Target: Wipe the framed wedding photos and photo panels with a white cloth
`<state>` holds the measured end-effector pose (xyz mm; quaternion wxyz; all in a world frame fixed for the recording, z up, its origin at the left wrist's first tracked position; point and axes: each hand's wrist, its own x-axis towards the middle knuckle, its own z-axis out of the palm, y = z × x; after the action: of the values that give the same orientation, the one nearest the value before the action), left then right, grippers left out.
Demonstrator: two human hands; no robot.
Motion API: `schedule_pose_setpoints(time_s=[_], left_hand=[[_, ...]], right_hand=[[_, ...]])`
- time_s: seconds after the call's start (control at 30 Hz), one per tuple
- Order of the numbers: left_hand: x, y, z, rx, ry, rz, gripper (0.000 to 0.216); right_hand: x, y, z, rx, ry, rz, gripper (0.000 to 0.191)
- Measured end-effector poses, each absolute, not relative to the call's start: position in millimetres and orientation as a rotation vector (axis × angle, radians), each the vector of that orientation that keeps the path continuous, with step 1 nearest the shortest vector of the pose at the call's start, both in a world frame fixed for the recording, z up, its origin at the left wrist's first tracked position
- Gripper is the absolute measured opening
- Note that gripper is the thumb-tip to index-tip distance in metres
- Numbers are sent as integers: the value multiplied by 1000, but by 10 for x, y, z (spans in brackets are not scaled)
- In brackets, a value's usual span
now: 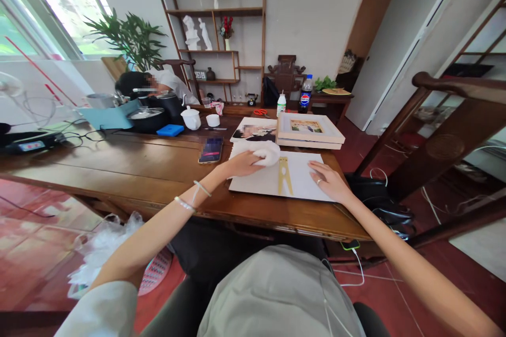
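Note:
A white board or sheet point(256, 183) lies on the wooden table in front of me. My left hand point(244, 163) is closed on a bunched white cloth point(270, 152) over the board's left part. My right hand point(329, 181), a ring on one finger, rests at the board's right edge with its fingers stretched out. Between the hands, flat on the board, is a flat yellow A-shaped piece point(284, 176) with two legs. Just behind lie a photo print point(255, 129) and, to its right, stacked white picture frames point(310, 129).
A phone point(211, 150) lies left of the board. Farther back stand a white teapot point(191, 117), a white cup point(213, 120), a white bottle point(281, 105), a cola bottle point(305, 93) and red-handled scissors point(261, 112). Another person point(174, 84) leans over the table's far left. A chair point(443, 126) stands right.

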<state>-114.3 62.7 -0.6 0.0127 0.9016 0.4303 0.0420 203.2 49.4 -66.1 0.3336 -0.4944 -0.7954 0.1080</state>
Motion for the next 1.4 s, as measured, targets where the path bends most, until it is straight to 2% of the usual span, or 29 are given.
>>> schedule_pose_setpoints(time_s=[0.2,0.43,0.57,0.73,0.87,1.0,1.4], left_hand=[[-1109,588,-99,2934,1320,340,32],[-1302,-298,40,2910,1048,104,21],[-1404,-500,151,2883,997,108,20],[-1347,27,79,2897,1017,109,25],[-1228,610,-94,2919,1219,205,31],[-1153,829,-218,2965,1266,293,30],[-1145,-465,-68,2987,907,218,22]], right_hand=[[2027,490,-645,-1302,-2107,253,40],[2017,488,-648,-1285,-2088,270,37],[2024,496,-659,-1300,-2094,263,38],[2032,505,-663,-1298,-2101,263,39],[2031,504,-654,-1284,-2106,254,39],[2028,497,-648,-1309,-2114,248,40],[2041,524,-679,-1284,-2124,241,40]])
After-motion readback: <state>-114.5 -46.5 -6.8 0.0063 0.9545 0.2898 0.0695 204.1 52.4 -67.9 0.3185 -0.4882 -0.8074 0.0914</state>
